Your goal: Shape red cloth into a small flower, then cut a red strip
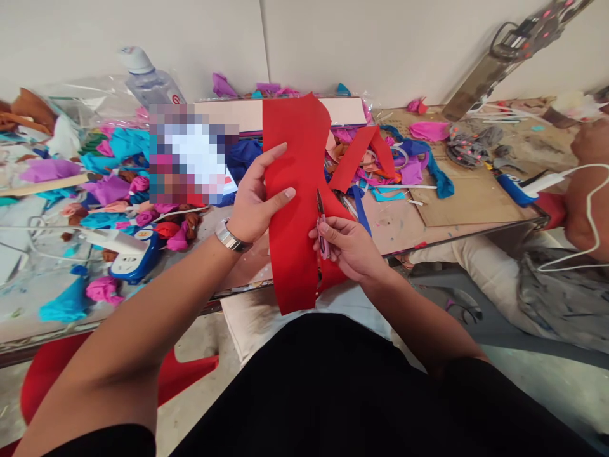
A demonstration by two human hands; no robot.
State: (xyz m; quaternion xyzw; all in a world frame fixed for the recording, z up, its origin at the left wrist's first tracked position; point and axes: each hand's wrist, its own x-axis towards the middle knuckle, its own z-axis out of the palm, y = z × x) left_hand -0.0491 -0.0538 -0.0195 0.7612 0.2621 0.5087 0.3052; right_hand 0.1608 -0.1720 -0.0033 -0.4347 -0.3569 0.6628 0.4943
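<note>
A long red sheet, which looks like paper or fabric, hangs over the table's front edge in the middle of the head view. My left hand grips its left side, thumb and a finger on the front face and the other fingers behind. On the sheet's right side, my right hand is closed around small scissors with pinkish handles. Their blades point up along a cut between the sheet and a red part to the right. A separate red strip lies beyond my right hand.
Crumpled coloured scraps cover the left of the table. A water bottle stands behind a lit, pixelated screen. Blue-white power strips with cables lie about. Flat cardboard lies at right, near another person's arm.
</note>
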